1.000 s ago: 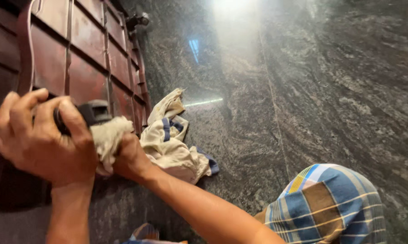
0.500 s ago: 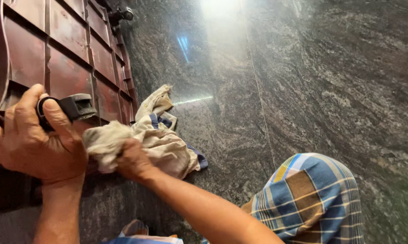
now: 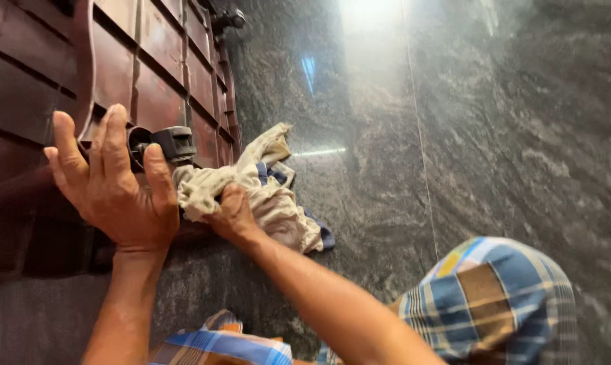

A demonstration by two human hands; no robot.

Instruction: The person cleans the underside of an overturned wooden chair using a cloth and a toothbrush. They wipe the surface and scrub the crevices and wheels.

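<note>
I am working with both arms bare from wrist to elbow, no sleeves, no watch, no rings showing on my left hand (image 3: 119, 196) or my right hand (image 3: 232, 216). I am wearing a checked cloth wrap (image 3: 495, 304) over my knees, woven in blue, white and brown squares with thin yellow lines running through it.

Single view only, head-worn, looking steeply down and forward from close range. Forearms enter from bottom edge; left hand (image 3: 119, 192) and right hand (image 3: 232, 215) at left-centre, near lens. Dark polished stone floor (image 3: 468, 135) fills right and upper frame; brown ribbed panel (image 3: 153, 74) at upper left. Checked cloth over knee (image 3: 495, 304) at bottom right. No second view for overlap.
</note>
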